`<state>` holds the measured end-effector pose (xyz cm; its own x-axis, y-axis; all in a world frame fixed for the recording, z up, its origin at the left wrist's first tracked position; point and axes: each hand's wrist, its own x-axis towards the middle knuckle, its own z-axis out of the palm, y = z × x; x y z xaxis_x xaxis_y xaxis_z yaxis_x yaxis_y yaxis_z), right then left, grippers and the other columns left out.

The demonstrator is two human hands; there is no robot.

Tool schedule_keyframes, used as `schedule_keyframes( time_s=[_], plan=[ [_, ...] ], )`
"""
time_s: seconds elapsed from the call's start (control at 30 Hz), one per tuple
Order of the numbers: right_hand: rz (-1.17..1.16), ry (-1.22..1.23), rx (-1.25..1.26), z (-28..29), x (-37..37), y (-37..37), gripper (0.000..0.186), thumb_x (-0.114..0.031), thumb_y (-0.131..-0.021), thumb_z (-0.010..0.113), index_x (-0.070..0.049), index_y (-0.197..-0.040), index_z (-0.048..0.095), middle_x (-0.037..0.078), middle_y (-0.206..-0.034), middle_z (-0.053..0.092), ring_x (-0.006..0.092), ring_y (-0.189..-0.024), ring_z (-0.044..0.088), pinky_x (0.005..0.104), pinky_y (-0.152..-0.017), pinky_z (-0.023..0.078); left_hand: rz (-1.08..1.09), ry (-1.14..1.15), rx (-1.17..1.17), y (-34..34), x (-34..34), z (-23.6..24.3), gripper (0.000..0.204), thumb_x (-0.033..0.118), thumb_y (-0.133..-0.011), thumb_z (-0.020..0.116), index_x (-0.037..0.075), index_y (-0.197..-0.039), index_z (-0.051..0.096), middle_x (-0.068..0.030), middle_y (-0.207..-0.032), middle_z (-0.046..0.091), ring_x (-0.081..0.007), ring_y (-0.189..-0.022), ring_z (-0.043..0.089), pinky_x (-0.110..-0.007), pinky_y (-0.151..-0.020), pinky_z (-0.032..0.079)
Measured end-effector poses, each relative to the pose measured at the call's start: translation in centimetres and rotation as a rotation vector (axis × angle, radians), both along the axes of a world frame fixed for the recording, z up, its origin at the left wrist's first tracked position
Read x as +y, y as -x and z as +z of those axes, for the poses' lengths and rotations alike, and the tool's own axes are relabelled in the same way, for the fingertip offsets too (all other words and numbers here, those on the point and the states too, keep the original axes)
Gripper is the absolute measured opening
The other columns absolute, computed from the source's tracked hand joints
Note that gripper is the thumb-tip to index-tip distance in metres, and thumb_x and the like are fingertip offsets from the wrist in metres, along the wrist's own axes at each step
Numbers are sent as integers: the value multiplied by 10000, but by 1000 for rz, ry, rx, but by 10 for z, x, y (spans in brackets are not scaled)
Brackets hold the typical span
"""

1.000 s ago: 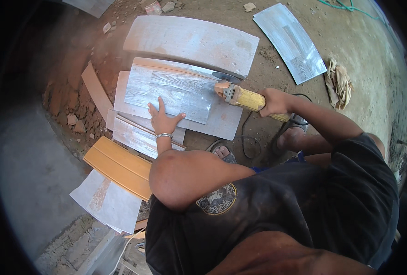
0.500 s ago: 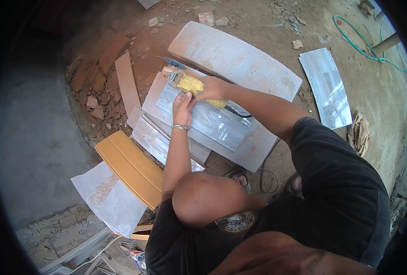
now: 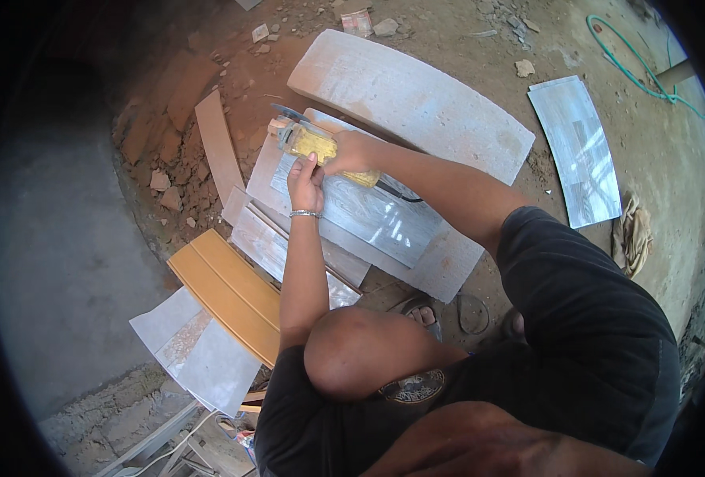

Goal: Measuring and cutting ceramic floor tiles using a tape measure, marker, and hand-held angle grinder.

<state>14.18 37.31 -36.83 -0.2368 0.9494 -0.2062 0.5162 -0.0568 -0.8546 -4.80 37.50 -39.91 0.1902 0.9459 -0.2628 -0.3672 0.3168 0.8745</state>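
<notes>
A yellow angle grinder (image 3: 311,145) with a thin disc lies over the far left end of a grey wood-grain tile (image 3: 372,211). My right hand (image 3: 349,153) is wrapped round the grinder's body from the right. Against its near side my left hand (image 3: 305,186) is closed, thumb raised on the yellow casing; its other fingers are partly hidden. The disc (image 3: 289,113) sits at the far side, and the grinder's black cord (image 3: 398,191) trails right across the tile. Beneath the tile is a pale flat slab (image 3: 446,274).
Beyond lies a thick pale block (image 3: 416,95). Grey tiles (image 3: 577,151) rest at the right near a crumpled cloth (image 3: 632,234). On the left are an orange grooved panel (image 3: 227,290), light sheets (image 3: 217,370), a brown strip (image 3: 219,147) and reddish rubble (image 3: 166,191). A green hose (image 3: 619,63) curls far right.
My hands and the grinder have shifted slightly left and nearer along the tile's far left end. The grip looks the same, while the surrounding view has shifted a little.
</notes>
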Motion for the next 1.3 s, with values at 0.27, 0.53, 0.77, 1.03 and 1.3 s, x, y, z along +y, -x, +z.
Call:
schedule_keyframes(
  time_s=[0.27, 0.53, 0.77, 1.03, 1.3],
  plan=[
    [-123, -180, 97, -6, -4, 4, 866, -440, -605, 791, 107, -1255, 624, 315, -1008, 714, 368, -960, 722, 411, -818, 570, -16, -1, -2, -1, 1, 1, 235, 169, -963, 713, 19, -1123, 627, -78, -1069, 693, -165, -958, 683, -305, -879, 574],
    [26, 73, -28, 22, -4, -5, 896, -517, -639, 785, 149, -1215, 617, 327, -1114, 693, 371, -1005, 703, 405, -850, 553, -7, 28, 13, 0, 3, -1, 198, 173, -957, 722, 27, -1063, 640, -60, -1005, 681, -150, -915, 665, -296, -864, 562],
    [-2, 80, -97, 13, -13, -6, 666, -495, -624, 766, 86, -948, 748, 312, -960, 723, 368, -899, 732, 426, -783, 578, 12, 12, 17, -4, -8, -6, 154, 173, -947, 738, 77, -944, 618, -19, -896, 634, -124, -837, 629, -276, -816, 548],
    [24, 106, -112, 10, -6, -3, 752, -525, -628, 764, 125, -1003, 723, 314, -983, 721, 366, -917, 729, 416, -796, 573, -3, 54, 1, -6, -9, 1, 169, 197, -962, 729, 59, -944, 633, -35, -888, 660, -130, -815, 638, -278, -811, 552],
    [22, 108, -119, 17, -9, -3, 676, -503, -625, 764, 88, -953, 756, 294, -956, 733, 361, -890, 735, 424, -774, 578, 13, 58, 5, -10, -14, 5, 168, 185, -962, 728, 38, -952, 648, -49, -891, 671, -150, -806, 653, -289, -802, 562]
  ],
)
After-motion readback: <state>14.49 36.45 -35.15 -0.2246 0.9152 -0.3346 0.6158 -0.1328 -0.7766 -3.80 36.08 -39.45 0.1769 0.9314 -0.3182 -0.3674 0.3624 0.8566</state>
